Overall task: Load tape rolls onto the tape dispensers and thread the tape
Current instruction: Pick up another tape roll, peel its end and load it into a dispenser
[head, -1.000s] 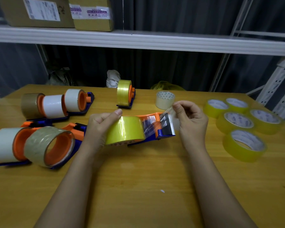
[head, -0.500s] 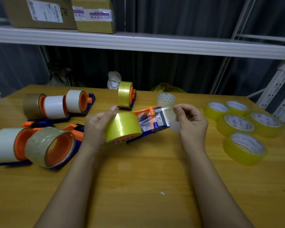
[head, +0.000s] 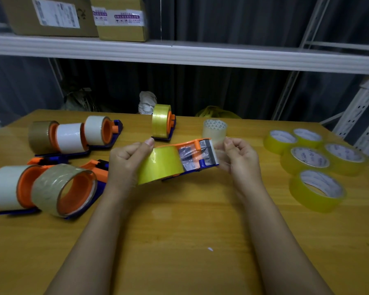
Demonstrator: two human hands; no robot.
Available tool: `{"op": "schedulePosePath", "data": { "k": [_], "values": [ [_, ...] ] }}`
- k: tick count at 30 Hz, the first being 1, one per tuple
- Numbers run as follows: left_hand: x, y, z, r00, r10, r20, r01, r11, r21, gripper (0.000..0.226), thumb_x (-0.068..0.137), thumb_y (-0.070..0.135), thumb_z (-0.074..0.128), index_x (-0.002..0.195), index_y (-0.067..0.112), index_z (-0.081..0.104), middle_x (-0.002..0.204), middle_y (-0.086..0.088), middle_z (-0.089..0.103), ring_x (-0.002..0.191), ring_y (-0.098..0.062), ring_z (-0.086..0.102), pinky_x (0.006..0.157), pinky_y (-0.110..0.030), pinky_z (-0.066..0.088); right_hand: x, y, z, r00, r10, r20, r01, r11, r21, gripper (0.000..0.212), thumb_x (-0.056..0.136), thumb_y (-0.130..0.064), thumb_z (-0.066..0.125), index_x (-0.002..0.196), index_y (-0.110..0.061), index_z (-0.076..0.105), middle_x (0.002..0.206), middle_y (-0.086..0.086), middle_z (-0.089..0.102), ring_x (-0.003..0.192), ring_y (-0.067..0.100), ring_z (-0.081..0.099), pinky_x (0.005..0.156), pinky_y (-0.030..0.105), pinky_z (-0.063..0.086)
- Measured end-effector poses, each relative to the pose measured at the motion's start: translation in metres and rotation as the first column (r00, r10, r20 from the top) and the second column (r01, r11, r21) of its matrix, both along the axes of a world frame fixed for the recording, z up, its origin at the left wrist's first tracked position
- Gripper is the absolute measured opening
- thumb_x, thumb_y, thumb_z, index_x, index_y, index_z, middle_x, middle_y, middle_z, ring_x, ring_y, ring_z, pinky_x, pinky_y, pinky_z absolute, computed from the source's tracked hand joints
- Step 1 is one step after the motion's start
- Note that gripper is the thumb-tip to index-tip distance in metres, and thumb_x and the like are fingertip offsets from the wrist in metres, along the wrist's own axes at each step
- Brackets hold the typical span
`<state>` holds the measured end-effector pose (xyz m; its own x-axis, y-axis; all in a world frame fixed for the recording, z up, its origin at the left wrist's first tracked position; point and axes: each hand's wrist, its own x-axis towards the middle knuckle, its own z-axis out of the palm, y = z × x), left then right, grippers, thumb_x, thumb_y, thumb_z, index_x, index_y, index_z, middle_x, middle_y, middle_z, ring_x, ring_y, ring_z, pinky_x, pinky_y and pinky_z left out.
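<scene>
A: Head view, where's the dispenser [head: 197,155]?

B: Lifted just off the table [head: 179,241], middle of the shot. Left hand [head: 126,161] is wrapped round the yellow roll [head: 161,165] loaded on it.

A: And the right hand [head: 240,157]?

B: Fingers curled, pinching the clear tape end [head: 216,153] stretched over the blade. Five spare rolls [head: 316,188] sit off to the right.

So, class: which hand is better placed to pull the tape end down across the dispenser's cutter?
Right hand: it pinches the free tape end at the cutter. The left hand grips the yellow roll.
</scene>
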<state>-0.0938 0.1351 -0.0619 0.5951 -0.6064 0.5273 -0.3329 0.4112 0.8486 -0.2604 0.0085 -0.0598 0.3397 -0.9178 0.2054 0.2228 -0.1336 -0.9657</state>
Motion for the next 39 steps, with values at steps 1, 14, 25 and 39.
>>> {"op": "schedulePosePath", "data": {
  "k": [1,14,25,39],
  "values": [
    [0.0,0.0,-0.001,1.0,-0.006,-0.003,0.006,1.0,0.002,0.046,0.087,0.027,0.062,0.044,0.021,0.046,0.042,0.013,0.039,0.043,-0.005,0.038,0.049,-0.016,0.036,0.0,0.001,0.001,1.0,0.006,-0.015,-0.006,1.0,-0.007,0.016,0.101,-0.016,0.047,0.088,-0.014,0.056,0.086,0.0,0.069,0.07,0.007,0.068,0.054,0.018,0.052],
    [-0.005,0.002,0.003,1.0,0.003,-0.024,-0.003,1.0,0.004,0.045,0.086,0.024,0.056,0.041,0.025,0.047,0.043,0.013,0.04,0.045,0.0,0.037,0.049,-0.011,0.034,-0.004,0.0,0.005,1.0,0.003,0.005,-0.003,0.999,0.045,0.013,0.104,-0.018,0.04,0.098,-0.011,0.05,0.082,0.007,0.072,0.069,0.015,0.072,0.054,0.021,0.054],
    [-0.005,0.006,0.006,0.997,-0.034,-0.07,0.036,0.999,0.02,0.042,0.08,0.032,0.054,0.039,0.026,0.052,0.041,0.011,0.043,0.04,0.0,0.041,0.044,-0.012,0.035,-0.005,0.0,0.005,0.996,0.081,0.041,-0.083,0.995,0.055,0.014,0.103,-0.015,0.041,0.1,-0.008,0.052,0.071,0.001,0.073,0.062,0.01,0.07,0.048,0.017,0.049],
    [0.001,0.002,0.0,0.99,-0.015,-0.142,0.022,0.998,0.05,0.037,0.073,0.038,0.069,0.042,0.025,0.054,0.044,0.009,0.046,0.04,-0.006,0.048,0.041,-0.015,0.038,-0.005,-0.008,0.002,0.983,0.001,0.183,-0.051,0.961,0.271,0.035,0.092,-0.017,0.062,0.125,-0.017,0.051,0.11,0.007,0.067,0.077,0.011,0.073,0.061,0.026,0.058]
  ]
}}
